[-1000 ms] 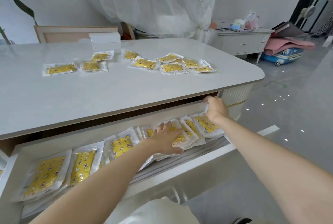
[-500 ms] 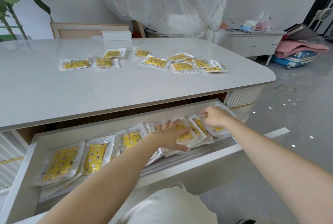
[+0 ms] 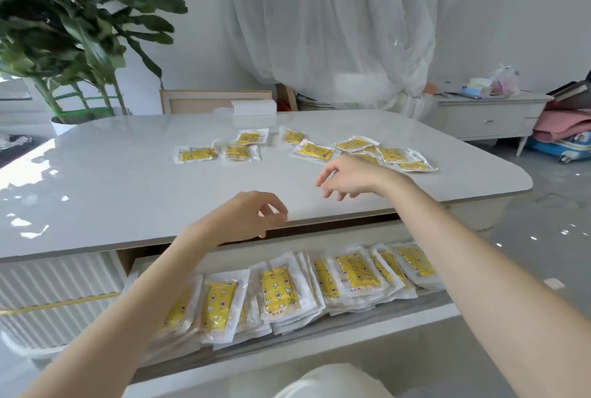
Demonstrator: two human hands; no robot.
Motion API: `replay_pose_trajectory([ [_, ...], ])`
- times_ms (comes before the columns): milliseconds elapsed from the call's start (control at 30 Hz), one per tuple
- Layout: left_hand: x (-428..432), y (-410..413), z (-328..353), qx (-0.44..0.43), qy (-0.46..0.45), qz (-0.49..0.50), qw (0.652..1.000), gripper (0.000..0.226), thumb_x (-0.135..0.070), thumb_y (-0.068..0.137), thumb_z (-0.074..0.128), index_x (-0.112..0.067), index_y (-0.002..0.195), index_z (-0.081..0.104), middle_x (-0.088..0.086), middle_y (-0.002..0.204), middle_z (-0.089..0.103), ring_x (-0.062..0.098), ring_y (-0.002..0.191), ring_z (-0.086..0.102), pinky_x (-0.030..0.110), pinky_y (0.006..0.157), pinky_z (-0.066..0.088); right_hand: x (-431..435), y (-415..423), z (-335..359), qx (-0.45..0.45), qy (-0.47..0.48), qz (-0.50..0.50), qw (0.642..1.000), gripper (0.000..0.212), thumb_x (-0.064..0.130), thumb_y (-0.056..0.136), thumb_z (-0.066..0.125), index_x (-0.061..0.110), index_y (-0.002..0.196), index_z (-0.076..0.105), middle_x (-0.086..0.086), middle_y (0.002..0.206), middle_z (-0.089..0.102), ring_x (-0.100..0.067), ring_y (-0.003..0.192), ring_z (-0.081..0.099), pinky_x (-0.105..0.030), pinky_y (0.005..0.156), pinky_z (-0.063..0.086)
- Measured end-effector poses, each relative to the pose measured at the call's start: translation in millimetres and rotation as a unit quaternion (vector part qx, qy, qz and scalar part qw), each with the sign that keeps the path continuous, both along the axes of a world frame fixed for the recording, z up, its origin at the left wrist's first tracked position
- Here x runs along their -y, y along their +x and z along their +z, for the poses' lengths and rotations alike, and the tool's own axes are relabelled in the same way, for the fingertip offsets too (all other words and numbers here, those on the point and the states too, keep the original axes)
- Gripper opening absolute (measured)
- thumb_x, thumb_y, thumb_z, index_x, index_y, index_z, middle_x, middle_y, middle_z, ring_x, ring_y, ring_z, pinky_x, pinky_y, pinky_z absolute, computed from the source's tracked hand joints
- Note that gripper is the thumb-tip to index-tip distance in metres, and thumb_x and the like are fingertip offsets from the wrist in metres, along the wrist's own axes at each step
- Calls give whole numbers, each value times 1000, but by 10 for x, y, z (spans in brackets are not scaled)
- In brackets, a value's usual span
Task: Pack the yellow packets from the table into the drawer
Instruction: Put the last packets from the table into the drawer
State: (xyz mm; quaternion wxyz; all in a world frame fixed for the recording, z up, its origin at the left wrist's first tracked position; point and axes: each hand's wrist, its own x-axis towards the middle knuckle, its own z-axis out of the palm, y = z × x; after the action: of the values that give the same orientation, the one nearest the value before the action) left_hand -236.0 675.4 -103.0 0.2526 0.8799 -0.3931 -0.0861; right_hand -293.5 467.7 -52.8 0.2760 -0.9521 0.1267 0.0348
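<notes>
**Head view.** The left hand (image 3: pixel 252 217) hangs over the near edge of the table (image 3: pixel 128 180), directly above the open drawer (image 3: pixel 367 329). Its fingers are loosely curled, thumb and forefinger close together, and it holds nothing. The right hand (image 3: pixel 347 177) is held over the tabletop farther back, wrist bent, fingers drooping and slightly apart, also empty. It sits in front of the nearest loose packet, and whether it touches that packet cannot be told. The unpacked yellow packets (image 3: pixel 315 150) lie flat on the far half of the table in two groups, three to the left and a larger overlapping cluster to the right. The packed packets (image 3: pixel 278 292) form an overlapping, leaning row that spans the drawer from side to side. A small white box (image 3: pixel 253 107) stands at the far edge of the table. Behind the table are a potted plant (image 3: pixel 80 13) at left, a white curtain (image 3: pixel 335 29) at centre and a low sideboard (image 3: pixel 486 116) at right.
</notes>
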Motion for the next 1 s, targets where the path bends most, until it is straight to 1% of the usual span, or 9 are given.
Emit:
replay_pose_trajectory([
  [67,-128,198,67,29,-36,61,997,13,-32,92,55,-27,100,64,-5,90,65,2,67,55,21,69,43,-89,179,-30,40,10,-16,999,24,13,86,51,21,104,65,8,87,66,-12,76,60,-24,65,45],
  [167,-269,521,20,71,-51,145,985,20,-29,93,54,-25,111,61,-2,98,59,15,85,57,24,74,39,-194,468,-175,81,16,-30,996,26,15,87,53,21,111,62,3,104,61,-17,96,60,-28,81,48],
  [233,-326,736,-86,73,-9,186,980,34,-34,93,52,-28,127,52,3,120,53,25,113,51,32,91,38,-262,654,-313,80,40,-29,996,32,17,88,53,20,120,58,-2,119,57,-18,105,56,-28,86,45],
  [367,-415,1102,-303,61,110,273,954,58,-53,94,35,-35,148,20,3,157,17,24,144,16,51,114,8,-429,1024,-511,60,83,-3,995,40,21,92,51,19,132,49,-6,136,47,-19,125,44,-26,92,38],
  [467,-395,1358,-391,87,100,298,945,64,-56,94,29,-34,150,9,4,160,-2,27,147,-1,52,115,1,-554,1310,-631,79,54,34,995,49,21,92,49,21,140,39,-7,144,38,-23,136,28,-32,102,32],
  [567,-304,1656,-426,110,106,320,935,65,-56,94,27,-33,151,5,3,160,-9,28,147,-9,55,115,1,-678,1621,-786,104,-69,57,991,51,33,95,42,29,145,31,2,158,15,-24,143,12,-46,115,17],
  [700,-189,1933,-435,126,93,322,934,65,-54,94,28,-30,151,8,4,160,-8,28,146,-12,57,113,1,-673,2011,-869,89,-111,76,987,56,44,96,31,38,149,17,16,159,-9,-16,147,-14,-68,110,-2],
  [900,-133,2215,-455,124,66,329,934,59,-52,94,26,-31,148,16,-1,160,-1,26,147,-10,61,112,2,-559,2336,-885,75,-127,90,985,52,44,98,22,37,149,17,16,160,0,-13,147,-15,-65,111,-6],
  [1000,-120,2253,-449,125,58,332,933,56,-50,94,25,-31,147,21,-4,155,21,21,146,10,61,110,7,-532,2399,-922,121,-84,76,986,38,47,98,24,36,132,38,16,152,30,-13,147,-3,-61,113,3],
])
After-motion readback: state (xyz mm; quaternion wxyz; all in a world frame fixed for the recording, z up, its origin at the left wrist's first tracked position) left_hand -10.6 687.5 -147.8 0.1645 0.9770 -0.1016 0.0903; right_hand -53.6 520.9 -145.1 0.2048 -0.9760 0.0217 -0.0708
